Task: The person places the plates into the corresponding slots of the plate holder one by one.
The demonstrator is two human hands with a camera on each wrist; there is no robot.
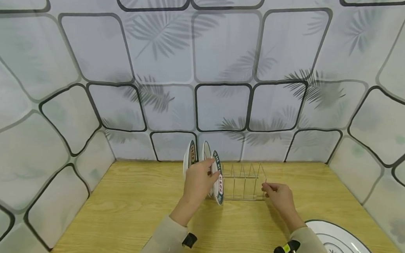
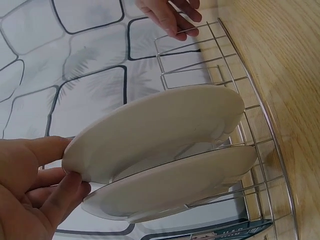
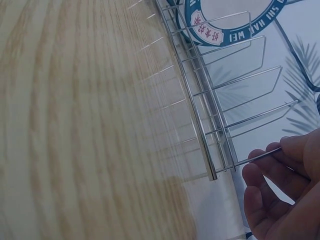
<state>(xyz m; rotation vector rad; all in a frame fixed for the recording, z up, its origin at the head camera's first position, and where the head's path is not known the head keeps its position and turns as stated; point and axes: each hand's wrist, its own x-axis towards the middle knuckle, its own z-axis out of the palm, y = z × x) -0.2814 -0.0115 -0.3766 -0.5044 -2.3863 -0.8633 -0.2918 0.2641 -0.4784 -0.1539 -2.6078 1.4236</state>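
Note:
A wire plate rack (image 1: pixel 244 177) stands on the wooden table, with several white plates upright in its left part. My left hand (image 1: pixel 197 181) pinches the edge of the rightmost small plate (image 1: pixel 219 180), which has a green printed rim. In the left wrist view the thumb and fingers lie at the edge of this plate (image 2: pixel 160 125), whose underside shows. Close below it is another plate (image 2: pixel 175 192). At the rack's right end, my right hand (image 1: pixel 279 196) pinches the end wire (image 3: pixel 265 154) between thumb and fingers.
A large white plate (image 1: pixel 356 249) with a dark rim and printed centre lies on the table (image 1: pixel 129 215) at the front right, under the right forearm. Patterned wall covering (image 1: pixel 221 108) rises behind the table and along both sides. The rack's right slots hold no plates.

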